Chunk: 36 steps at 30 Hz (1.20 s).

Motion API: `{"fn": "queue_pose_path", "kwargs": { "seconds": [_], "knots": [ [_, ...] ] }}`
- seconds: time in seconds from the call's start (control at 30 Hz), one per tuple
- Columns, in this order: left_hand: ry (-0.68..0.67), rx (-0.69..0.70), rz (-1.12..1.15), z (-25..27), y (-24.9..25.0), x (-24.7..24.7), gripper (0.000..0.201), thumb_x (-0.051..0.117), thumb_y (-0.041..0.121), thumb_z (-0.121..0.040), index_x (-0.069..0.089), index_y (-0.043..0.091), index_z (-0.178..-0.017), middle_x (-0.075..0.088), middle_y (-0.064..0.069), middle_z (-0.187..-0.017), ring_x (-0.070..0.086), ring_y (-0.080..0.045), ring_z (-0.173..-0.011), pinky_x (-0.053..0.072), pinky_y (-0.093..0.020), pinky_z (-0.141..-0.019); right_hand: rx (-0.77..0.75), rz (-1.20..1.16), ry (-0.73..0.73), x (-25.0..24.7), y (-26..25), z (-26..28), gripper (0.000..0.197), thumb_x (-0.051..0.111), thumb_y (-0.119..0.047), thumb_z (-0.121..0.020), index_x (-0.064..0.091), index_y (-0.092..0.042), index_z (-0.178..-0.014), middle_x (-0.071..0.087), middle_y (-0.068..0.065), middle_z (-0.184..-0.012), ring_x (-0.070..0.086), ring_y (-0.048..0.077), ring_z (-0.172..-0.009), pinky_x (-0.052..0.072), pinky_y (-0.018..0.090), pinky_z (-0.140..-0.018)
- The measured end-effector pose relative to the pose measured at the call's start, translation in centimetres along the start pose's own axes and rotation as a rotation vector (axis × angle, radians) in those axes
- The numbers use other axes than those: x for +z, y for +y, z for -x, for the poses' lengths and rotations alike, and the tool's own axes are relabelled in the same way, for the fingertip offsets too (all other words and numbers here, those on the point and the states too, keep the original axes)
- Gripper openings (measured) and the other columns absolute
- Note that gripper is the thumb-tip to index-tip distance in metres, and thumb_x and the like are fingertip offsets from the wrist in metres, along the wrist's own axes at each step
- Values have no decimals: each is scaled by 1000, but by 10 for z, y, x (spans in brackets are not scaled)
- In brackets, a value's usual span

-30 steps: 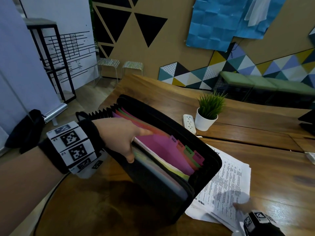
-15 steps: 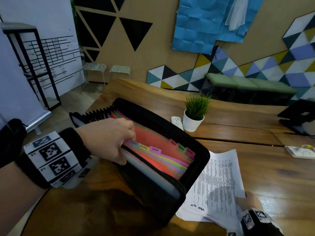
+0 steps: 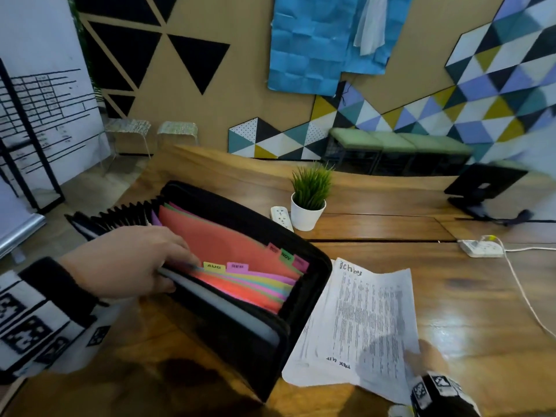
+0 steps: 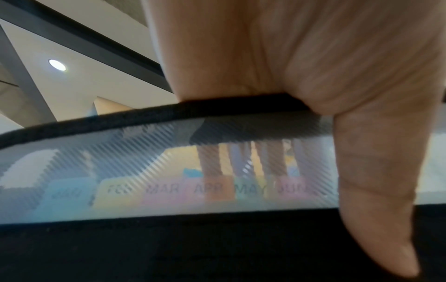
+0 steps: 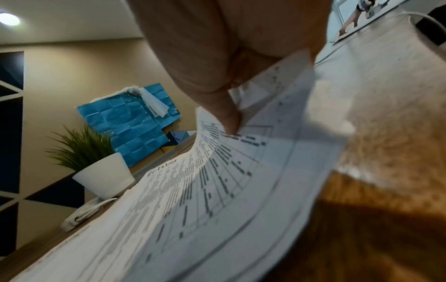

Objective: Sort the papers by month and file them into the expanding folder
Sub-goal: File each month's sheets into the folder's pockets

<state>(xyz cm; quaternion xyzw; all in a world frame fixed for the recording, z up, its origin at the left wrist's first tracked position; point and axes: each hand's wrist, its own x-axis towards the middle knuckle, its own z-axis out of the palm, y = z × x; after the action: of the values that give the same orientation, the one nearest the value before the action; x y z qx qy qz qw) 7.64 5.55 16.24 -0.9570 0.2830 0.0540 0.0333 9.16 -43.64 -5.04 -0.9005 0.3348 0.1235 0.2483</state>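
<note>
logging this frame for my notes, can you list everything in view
folder: 1, black, coloured month dividers, standing open on table
papers: a few sheets, white, top one handwritten October, right of folder
table: 1, brown wood
plant: 1, green in white pot, behind folder
power strips: 2, white, one by plant, one far right
stools: 2, pale, by wall
left hand: fingers inside folder, thumb outside its front wall
right hand: pinches papers' corner

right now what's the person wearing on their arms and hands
Both hands are bare, no gloves. The left hand has a black cuff behind it, then a white wrist band printed with square black-and-white marker codes. The right hand has a black wrist unit bearing similar markers.
</note>
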Motion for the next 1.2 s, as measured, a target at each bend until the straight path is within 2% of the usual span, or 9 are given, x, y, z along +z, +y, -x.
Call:
{"fn": "queue_pose_path", "kwargs": {
  "seconds": [0.07,0.2,0.43,0.7,0.77,0.83,1.03,1.13,1.2],
  "knots": [
    [-2,3,-11,-4,1,-1,43,54,49,-89,41,59,-128,40,36,-125,27,17,-109,28,-10,-101,5,2,8,-6,3,3,22,51,-16,-90,58,-2,-106,60,16,-98,53,24,-78,44,32,-76],
    [8,-1,-7,-9,1,1,35,55,47,-89,50,59,-122,44,42,-117,33,20,-108,25,-4,-92,-25,-14,85,-12,13,-3,28,41,-11,-95,56,-2,-117,62,21,-103,58,29,-86,44,33,-74],
    [20,-33,9,-6,2,3,29,58,47,-87,58,56,-115,49,42,-110,38,21,-103,28,-3,-91,51,-186,195,-21,27,-5,19,45,-7,-93,59,3,-101,53,14,-69,53,30,-73,39,36,-68],
    [44,-9,-5,-2,3,4,38,54,48,-90,44,64,-123,43,41,-126,31,20,-110,23,-4,-92,160,-98,15,-2,18,12,39,65,-22,-82,57,4,-109,58,12,-80,55,26,-76,49,32,-70],
    [44,-10,-3,0,3,4,38,53,49,-90,42,65,-123,41,42,-129,34,19,-117,23,-3,-91,162,2,-7,-2,12,16,59,68,-41,-78,51,-1,-119,60,11,-99,55,25,-86,48,29,-69],
    [46,-15,1,2,3,5,39,52,50,-90,40,66,-124,37,44,-132,35,17,-124,25,-4,-92,161,137,19,-3,4,21,71,70,-53,-71,49,-7,-121,53,12,-117,53,26,-104,46,32,-85],
    [60,-33,20,6,6,5,45,51,49,-92,25,70,-123,30,44,-136,32,14,-129,28,-10,-102,92,284,17,-4,-1,17,44,66,-40,-79,53,-12,-111,49,0,-85,47,15,-82,46,25,-75],
    [73,-32,39,8,5,8,47,53,48,-90,17,74,-108,25,47,-131,33,13,-129,28,-10,-99,61,229,-8,-8,5,16,21,63,-20,-84,52,-7,-95,44,-1,-69,45,11,-64,36,21,-48],
    [86,-35,57,9,4,10,48,56,48,-89,19,74,-103,22,49,-125,34,14,-128,27,-9,-96,62,204,20,-12,13,14,11,59,-13,-86,54,-4,-89,45,1,-66,48,15,-65,38,23,-52]
  ]
}}
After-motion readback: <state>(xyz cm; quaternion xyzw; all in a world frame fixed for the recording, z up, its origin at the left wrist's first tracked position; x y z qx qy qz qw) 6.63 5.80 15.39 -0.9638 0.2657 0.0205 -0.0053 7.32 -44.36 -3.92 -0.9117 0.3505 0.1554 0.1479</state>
